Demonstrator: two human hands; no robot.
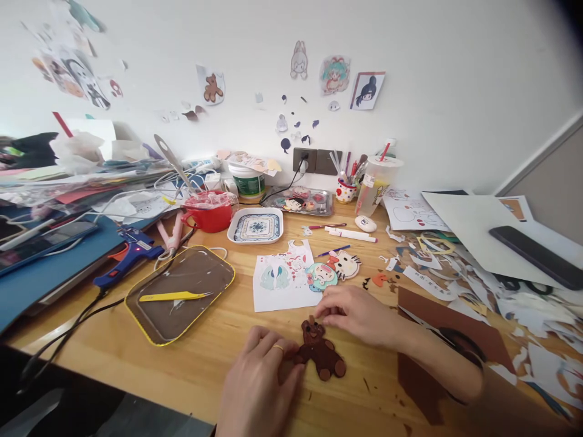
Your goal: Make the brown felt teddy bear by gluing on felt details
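A dark brown teddy bear cutout (322,354), layered with lighter brown round paws and black eyes, lies on the wooden table in front of me. My left hand (266,376), with a yellow ring on one finger, holds the bear's arm at its left side between thumb and fingers. Just above the bear's head, my right hand (342,308) has its fingertips pressed together. A small brown bit shows by those fingertips, but what they grip is mostly hidden. Behind the right hand are a blue-haired face cutout (322,276) and a white cat-face cutout (345,265).
Scissors (449,340) lie on brown sheet material (412,379) under my right forearm. To the left stand a brown tray (150,325) holding yellow tweezers (175,296), and a blue glue gun (130,258). Paper scraps (460,285) cover the right side. A cut sheet (268,300) lies mid-table.
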